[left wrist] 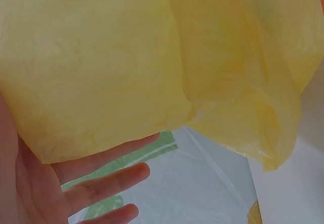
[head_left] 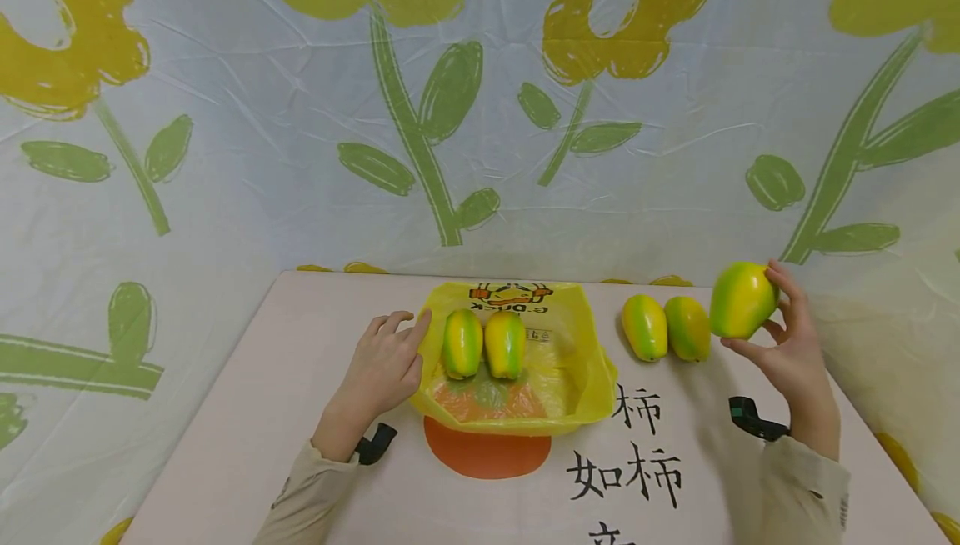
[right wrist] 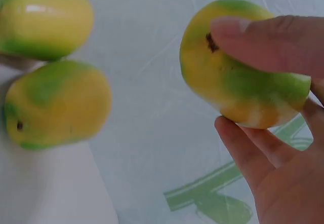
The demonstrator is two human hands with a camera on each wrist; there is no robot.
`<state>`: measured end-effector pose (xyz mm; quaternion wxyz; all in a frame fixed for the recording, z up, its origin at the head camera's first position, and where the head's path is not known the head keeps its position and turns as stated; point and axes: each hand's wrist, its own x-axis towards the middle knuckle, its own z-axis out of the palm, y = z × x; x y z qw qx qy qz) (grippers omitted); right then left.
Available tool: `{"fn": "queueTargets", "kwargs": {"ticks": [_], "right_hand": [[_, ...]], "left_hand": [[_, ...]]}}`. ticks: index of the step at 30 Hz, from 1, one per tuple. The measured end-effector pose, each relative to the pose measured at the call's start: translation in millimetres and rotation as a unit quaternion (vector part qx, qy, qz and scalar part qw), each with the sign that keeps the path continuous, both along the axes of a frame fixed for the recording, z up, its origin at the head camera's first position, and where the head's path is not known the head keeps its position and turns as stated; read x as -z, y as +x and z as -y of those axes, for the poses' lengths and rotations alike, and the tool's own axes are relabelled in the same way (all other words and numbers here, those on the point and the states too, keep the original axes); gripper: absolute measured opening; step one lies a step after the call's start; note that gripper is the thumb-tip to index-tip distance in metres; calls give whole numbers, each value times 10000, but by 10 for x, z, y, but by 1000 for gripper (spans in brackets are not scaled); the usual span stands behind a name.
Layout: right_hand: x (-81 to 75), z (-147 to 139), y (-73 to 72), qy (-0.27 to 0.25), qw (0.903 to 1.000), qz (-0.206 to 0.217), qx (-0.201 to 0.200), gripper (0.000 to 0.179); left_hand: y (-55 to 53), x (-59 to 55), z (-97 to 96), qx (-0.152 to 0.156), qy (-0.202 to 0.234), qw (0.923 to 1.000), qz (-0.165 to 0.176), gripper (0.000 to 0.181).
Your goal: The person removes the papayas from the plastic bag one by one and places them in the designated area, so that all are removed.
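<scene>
A glossy yellow-green papaya (head_left: 744,299) is raised at the right in the head view. My right hand (head_left: 795,345) grips it between thumb and fingers; in the right wrist view the thumb lies beside the dark stem mark of the papaya (right wrist: 243,89). Below and left of it, two more papayas (head_left: 644,327) (head_left: 687,329) lie side by side on the table. My left hand (head_left: 386,362) touches the left side of a yellow plastic bag (head_left: 588,337), its fingers fairly straight behind the film (left wrist: 101,72). Inside the open bag lie two papayas (head_left: 462,344) (head_left: 505,344).
The pale table (head_left: 247,412) bears black brush characters (head_left: 626,474) and a printed orange shape (head_left: 487,453), partly under the bag. A flower-patterned sheet (head_left: 300,112) hangs behind and at both sides. Dark wrist mounts (head_left: 757,420) sit on both wrists.
</scene>
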<state>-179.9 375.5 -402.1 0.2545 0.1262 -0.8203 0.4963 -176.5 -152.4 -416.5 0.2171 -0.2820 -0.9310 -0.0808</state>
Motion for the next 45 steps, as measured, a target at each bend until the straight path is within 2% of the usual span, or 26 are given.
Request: {"fn": "queueTargets", "kwargs": {"ticks": [2,5,8,14,16,21,31,36,40,45], "right_hand": [[14,-41,4,431,9985,25,336,116],[38,-102,15,798,9953,56,549,112],[79,-151,29,1116,9915,69,668,107],[240,-271,11,1642,9833,-166,770,99],[301,-314,-4,1700,9825,-146,754,98],[425,-406,-46,1722,9827,225,636,97],[672,-537,-73,2074,9726,883,570,95],[727,-542,-76,2149,9685,1129,553,96],[736,-550,-81,2157,9689,1114,474,95],[742,-561,-66,1835,9699,1573,283,101]], "left_hand": [[0,0,-1,-4,2,10000,-3,50],[-1,1,-3,-14,-1,10000,3,50],[-1,1,-3,-28,-2,10000,26,51],[-1,-1,-6,-33,-19,10000,45,50],[-1,0,-5,-31,-28,10000,31,50],[-6,5,-5,-5,-7,10000,-31,50],[-6,8,-1,-21,7,10000,60,50],[-7,9,-4,-40,-4,9999,101,50],[-8,11,-3,-45,-13,9999,103,50],[-8,15,4,-26,8,10000,73,50]]}}
